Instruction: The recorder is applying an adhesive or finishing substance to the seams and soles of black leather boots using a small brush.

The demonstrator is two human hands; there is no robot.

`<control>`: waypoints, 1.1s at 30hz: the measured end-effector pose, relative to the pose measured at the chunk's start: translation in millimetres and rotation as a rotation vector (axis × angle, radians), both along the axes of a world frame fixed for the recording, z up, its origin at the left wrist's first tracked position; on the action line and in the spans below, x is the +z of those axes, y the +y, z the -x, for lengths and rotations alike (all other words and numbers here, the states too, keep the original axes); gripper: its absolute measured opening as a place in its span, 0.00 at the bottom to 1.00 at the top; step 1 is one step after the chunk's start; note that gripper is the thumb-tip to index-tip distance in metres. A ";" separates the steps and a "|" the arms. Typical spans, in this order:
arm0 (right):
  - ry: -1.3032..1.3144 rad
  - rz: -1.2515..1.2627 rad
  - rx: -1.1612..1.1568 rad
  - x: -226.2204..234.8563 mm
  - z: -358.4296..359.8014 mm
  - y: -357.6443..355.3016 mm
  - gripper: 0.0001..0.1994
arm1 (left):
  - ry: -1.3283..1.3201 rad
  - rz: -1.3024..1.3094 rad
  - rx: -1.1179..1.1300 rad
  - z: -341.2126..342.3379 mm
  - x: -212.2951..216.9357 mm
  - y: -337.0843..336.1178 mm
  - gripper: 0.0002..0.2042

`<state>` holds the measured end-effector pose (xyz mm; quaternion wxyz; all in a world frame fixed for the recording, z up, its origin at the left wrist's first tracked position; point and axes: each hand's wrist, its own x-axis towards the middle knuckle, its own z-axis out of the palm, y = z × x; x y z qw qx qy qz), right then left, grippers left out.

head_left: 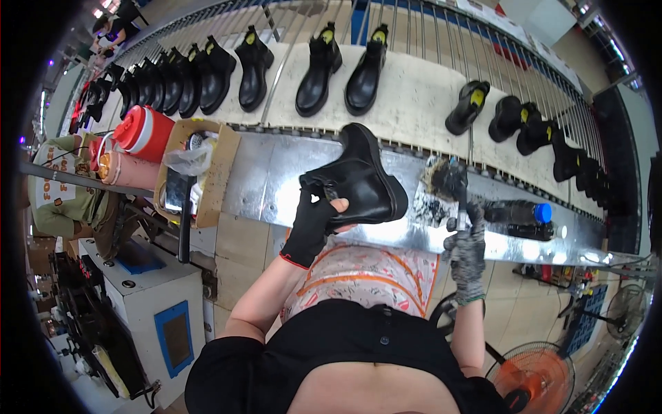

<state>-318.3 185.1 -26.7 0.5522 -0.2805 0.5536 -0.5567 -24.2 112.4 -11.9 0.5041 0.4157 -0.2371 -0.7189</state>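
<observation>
My left hand (312,219), in a black glove with bare fingertips, is closed on the top of a shiny black ankle boot (358,186). The boot is tilted over the metal ledge (265,162), its toe toward the conveyor and its sole facing right. My right hand (469,248), in a mottled grey knit glove, is closed around the handle of a brush with a dark, blackened head (449,181). That head is over a black-and-white smeared patch (431,207) on the ledge, right of the boot; whether they touch, I cannot tell.
Black boots (317,76) stand along the conveyor (414,72) beyond the ledge. Dark bottles, one blue-capped (541,212), lie right of my right hand. At left are a cardboard box (224,159), a red jug (148,131) and a person in a green shirt (52,207). An orange fan (534,376) stands lower right.
</observation>
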 end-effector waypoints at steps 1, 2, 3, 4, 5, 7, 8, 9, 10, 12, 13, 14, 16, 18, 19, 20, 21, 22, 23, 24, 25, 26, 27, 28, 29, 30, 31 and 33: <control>0.129 -0.084 -0.061 -18.6 -1.1 -5.5 0.26 | -0.026 0.024 -0.025 0.8 -2.5 -8.5 0.29; 0.349 -0.138 -0.018 -45.0 -1.5 -6.1 0.19 | -0.048 0.021 -0.057 2.1 0.0 -20.6 0.31; 0.286 -0.252 0.082 -60.5 -0.9 -2.8 0.10 | -0.058 0.038 -0.074 5.0 -3.7 -35.8 0.31; 1.053 -0.091 0.246 -115.6 18.6 15.6 0.08 | -0.044 0.057 -0.100 20.1 0.6 -55.9 0.31; 0.632 -0.075 0.061 -156.4 21.2 29.3 0.13 | -0.036 0.073 -0.118 33.8 5.0 -75.8 0.31; 0.325 -0.105 -0.130 -109.0 -26.4 12.7 0.14 | -0.193 0.214 -0.177 34.3 -8.0 -126.6 0.31; 0.259 -0.024 -0.177 -107.5 -27.7 9.7 0.14 | -0.243 0.204 -0.232 49.0 2.0 -148.7 0.30; 0.190 0.058 -0.218 -107.6 -28.3 5.8 0.15 | -0.296 0.192 -0.284 62.5 11.6 -170.9 0.30; 0.115 0.077 -0.215 -98.3 -34.5 -3.4 0.13 | -0.394 0.293 -0.336 71.2 9.9 -201.2 0.30; 0.321 0.030 -0.223 -138.0 -26.0 -8.0 0.07 | -0.491 0.416 -0.386 100.5 -8.9 -250.9 0.29; 0.495 0.044 -0.221 -150.5 -23.7 -10.6 0.06 | -0.782 0.506 -0.287 119.0 -24.2 -271.9 0.29; 0.198 -0.036 -0.086 -138.2 -20.7 -9.9 0.06 | -1.074 0.585 -0.171 133.8 -31.1 -289.6 0.29; 0.233 -0.018 -0.144 -187.2 -4.4 9.0 0.07 | -1.327 0.584 -0.247 175.3 -42.6 -308.1 0.30; 0.234 0.061 -0.195 -175.4 -10.9 -3.1 0.09 | -1.374 0.604 -0.296 187.7 -63.2 -316.7 0.32; 0.210 0.133 -0.205 -125.9 -31.1 -8.7 0.10 | -1.364 0.653 -0.317 188.0 -59.3 -303.5 0.33; 0.156 0.000 -0.245 -117.8 -32.1 -7.4 0.14 | -1.282 0.680 -0.288 188.9 -45.7 -288.3 0.34; 0.149 0.008 -0.240 -109.6 -32.0 -6.7 0.14 | -1.130 0.705 -0.194 185.1 -34.7 -276.5 0.35; 0.271 -0.010 -0.197 -101.6 -32.7 -7.6 0.14 | -1.118 0.770 0.123 182.4 -49.7 -274.3 0.37; 0.395 -0.027 -0.162 -101.1 -33.0 -8.9 0.15 | -1.085 0.831 0.435 180.8 -70.3 -281.5 0.39; 0.228 -0.066 -0.152 -163.0 -16.4 9.9 0.15 | -1.190 0.877 0.579 173.2 -84.6 -292.5 0.42; 0.262 -0.037 -0.152 -142.6 -22.9 0.0 0.26 | -1.316 0.906 0.742 148.0 -100.6 -302.2 0.44; 0.626 0.040 -0.112 -175.8 -8.4 5.6 0.27 | -1.481 0.767 0.671 140.6 -109.8 -301.9 0.44; 0.989 0.111 -0.066 -212.7 6.9 18.1 0.29 | -1.639 0.620 0.588 135.4 -116.6 -298.1 0.44; 0.983 0.114 -0.051 -196.1 -0.8 13.2 0.29 | -1.650 0.607 0.594 119.0 -118.7 -297.4 0.44; 0.614 0.066 -0.123 -145.8 -19.0 -2.2 0.19 | -1.699 0.495 0.312 101.2 -117.1 -296.9 0.44; 0.251 0.015 -0.198 -116.0 -28.5 -11.0 0.09 | -1.711 0.387 0.030 93.9 -112.8 -298.6 0.44; 0.254 0.025 -0.182 -114.8 -30.4 -12.9 0.09 | -1.710 0.378 0.050 90.0 -109.9 -303.0 0.44; 0.247 -0.106 -0.167 -116.2 -29.6 -7.6 0.11 | -1.659 0.340 -0.052 85.5 -108.2 -311.5 0.43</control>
